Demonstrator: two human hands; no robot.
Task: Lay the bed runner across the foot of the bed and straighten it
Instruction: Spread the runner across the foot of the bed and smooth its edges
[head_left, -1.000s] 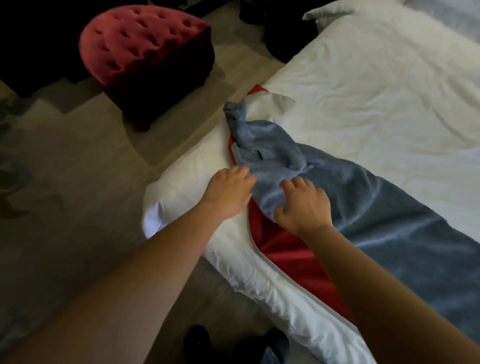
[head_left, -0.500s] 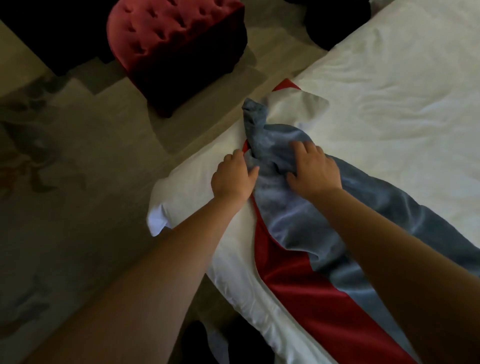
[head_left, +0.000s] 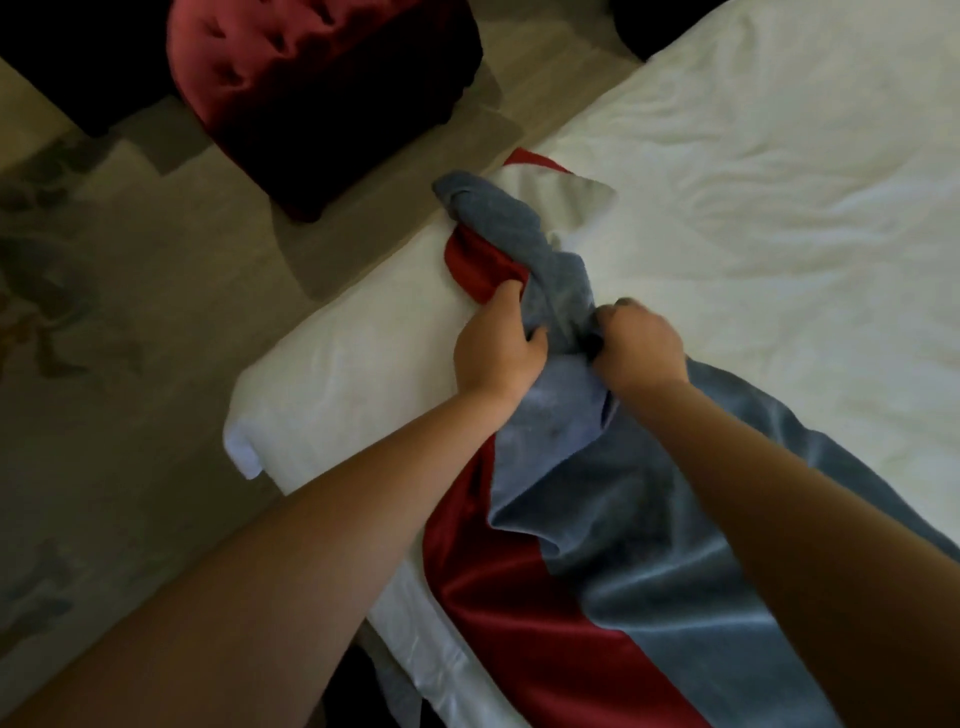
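The bed runner (head_left: 649, 525), grey-blue velvet on one face and red on the other, lies bunched and twisted along the near edge of the white bed (head_left: 753, 197). Its far end narrows to a rumpled grey tail near the bed's corner, with red fabric showing beside it. My left hand (head_left: 498, 348) grips the twisted runner at its left side, fingers curled into the red and grey folds. My right hand (head_left: 641, 345) grips the same bunch from the right, knuckles up. The two hands sit close together.
A red tufted ottoman (head_left: 322, 88) stands on the floor beyond the bed's corner. Patterned carpet (head_left: 104, 364) fills the left side. The white duvet's corner (head_left: 244, 447) hangs over the bed's edge at the left.
Both hands were resting flat on the runner; now their fingers have closed round the bunched fabric and gathered it into a tighter twist. The view has shifted closer.
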